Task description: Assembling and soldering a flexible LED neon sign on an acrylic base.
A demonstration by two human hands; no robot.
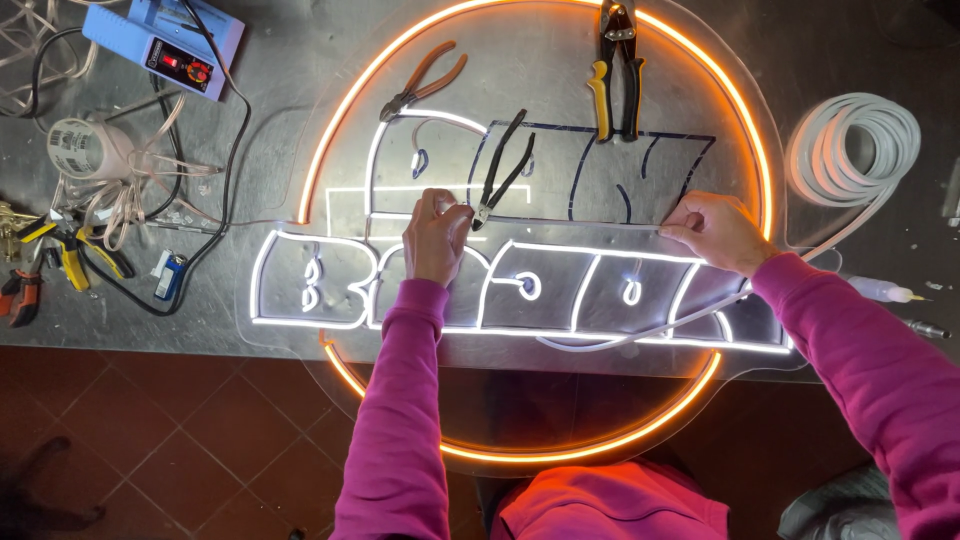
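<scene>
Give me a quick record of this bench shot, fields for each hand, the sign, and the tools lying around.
left hand: pressing white strip onto sign
right hand: pinching same strip, pulled taut
sign: clear panel, orange ring and white letters lit
on sign: orange pliers, black cutters, yellow snips
coil: white strip, right of sign

A dull, scratched metal table (300,60) is seen under a clear, shiny plastic sign (560,70) edged with soft rubbery strip (850,140).

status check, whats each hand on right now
Left hand pinching white flexible light strip onto clear round sign panel. Right hand holds strip taut. Black-handled pliers lying beside left hand.
</scene>
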